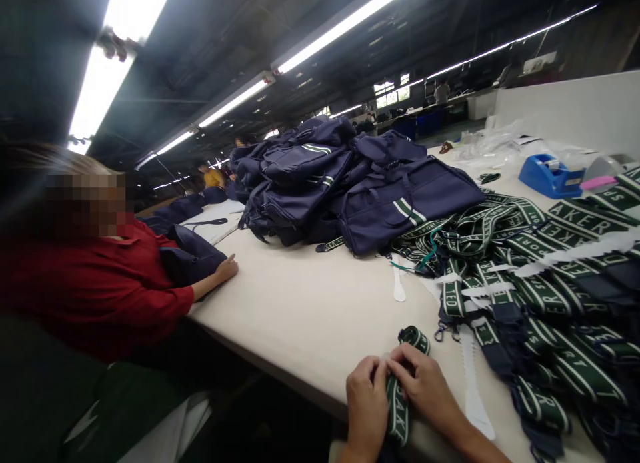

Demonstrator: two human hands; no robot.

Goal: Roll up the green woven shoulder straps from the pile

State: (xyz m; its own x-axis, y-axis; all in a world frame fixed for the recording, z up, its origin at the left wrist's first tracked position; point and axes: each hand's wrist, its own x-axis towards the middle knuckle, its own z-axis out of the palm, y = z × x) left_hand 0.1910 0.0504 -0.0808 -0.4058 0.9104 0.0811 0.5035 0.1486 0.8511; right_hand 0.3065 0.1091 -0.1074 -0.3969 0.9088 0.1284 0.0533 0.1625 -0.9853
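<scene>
At table edge, my left hand (pixel 367 400) and right hand (pixel 425 383) pinch a folded strap (pixel 399 400); loose grip could unroll it.

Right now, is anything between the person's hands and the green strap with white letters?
No. The left hand and right hand already hold the folded green woven strap with white letters at the edge of the beige table. Nothing visible lies between them.
</scene>
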